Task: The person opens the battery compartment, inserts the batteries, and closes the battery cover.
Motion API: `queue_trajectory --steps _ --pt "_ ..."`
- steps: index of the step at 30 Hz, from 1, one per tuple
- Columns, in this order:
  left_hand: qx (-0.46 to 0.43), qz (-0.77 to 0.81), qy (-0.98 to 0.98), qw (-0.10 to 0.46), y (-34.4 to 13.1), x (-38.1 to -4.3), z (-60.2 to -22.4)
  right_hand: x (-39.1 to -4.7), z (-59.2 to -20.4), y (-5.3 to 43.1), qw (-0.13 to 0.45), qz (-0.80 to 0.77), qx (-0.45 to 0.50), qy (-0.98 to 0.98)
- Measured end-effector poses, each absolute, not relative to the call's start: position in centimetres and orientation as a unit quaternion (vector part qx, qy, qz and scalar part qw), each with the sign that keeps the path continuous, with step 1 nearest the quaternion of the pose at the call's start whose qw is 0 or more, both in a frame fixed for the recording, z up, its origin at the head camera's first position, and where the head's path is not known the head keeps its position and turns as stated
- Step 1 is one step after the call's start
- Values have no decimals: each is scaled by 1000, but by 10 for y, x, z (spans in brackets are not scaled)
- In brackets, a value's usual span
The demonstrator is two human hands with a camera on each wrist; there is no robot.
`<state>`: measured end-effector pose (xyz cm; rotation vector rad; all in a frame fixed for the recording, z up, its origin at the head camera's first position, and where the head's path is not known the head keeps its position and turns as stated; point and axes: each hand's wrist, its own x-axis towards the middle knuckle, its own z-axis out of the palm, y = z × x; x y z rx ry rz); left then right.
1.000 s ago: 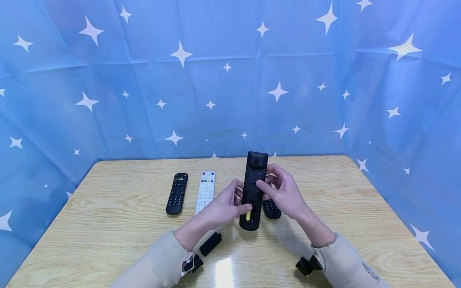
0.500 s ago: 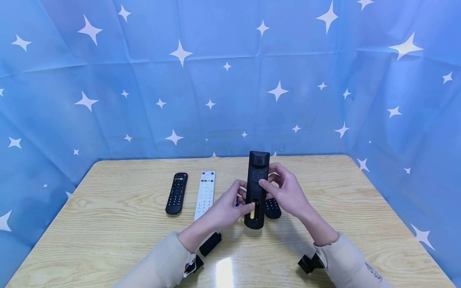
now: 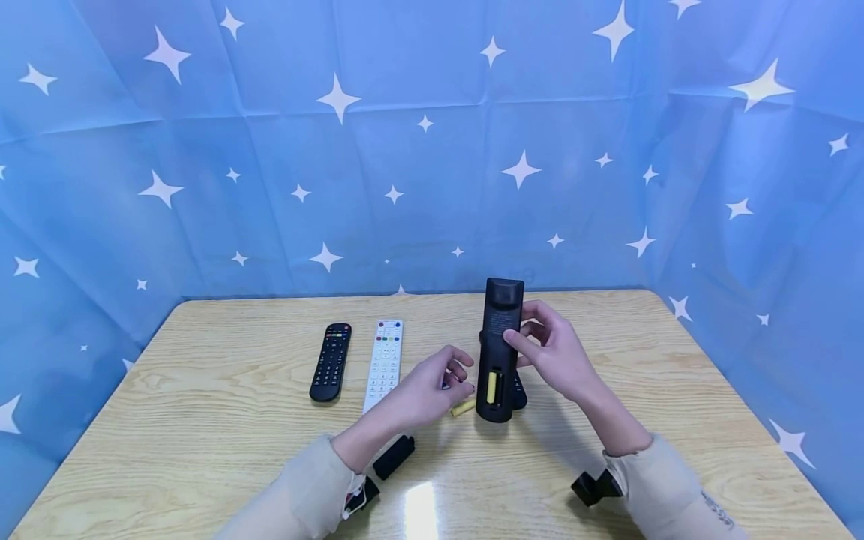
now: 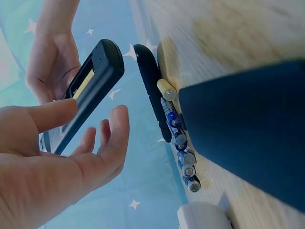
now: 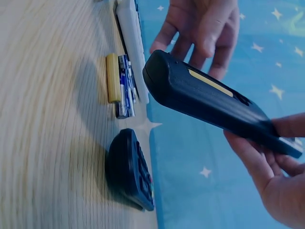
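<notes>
In the head view my right hand (image 3: 556, 356) holds a black remote control (image 3: 501, 319) up above the table, its back facing me. The battery compartment is uncovered, with one yellow battery (image 3: 491, 388) in its left side. My left hand (image 3: 430, 388) is just left of the remote, fingers loosely bent and holding nothing. In the left wrist view its thumb overlaps the remote's edge. Below the hands a second yellow battery (image 3: 463, 407) lies on the table. Beside it in the right wrist view are several blue-and-silver batteries (image 5: 125, 90), mostly hidden in the head view.
A black remote (image 3: 331, 363) and a white remote (image 3: 385, 364) lie on the left of the wooden table (image 3: 223, 420). Another black remote (image 3: 520, 391) is partly hidden behind the held one. A small black cover (image 3: 394, 457) lies near my left sleeve. A blue starry curtain (image 3: 432, 187) hangs behind.
The held remote has moved right with my right hand. My left thumb has come off the battery in the compartment, and the left hand now stands apart. The yellow battery on the table has come into view.
</notes>
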<state>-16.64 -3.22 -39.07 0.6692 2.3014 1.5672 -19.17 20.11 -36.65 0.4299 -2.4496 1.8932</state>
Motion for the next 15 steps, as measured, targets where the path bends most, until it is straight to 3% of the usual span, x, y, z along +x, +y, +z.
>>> queue_trajectory --steps 15 --pt "288 373 866 166 -33 -168 -392 -194 -364 209 22 600 135 -788"
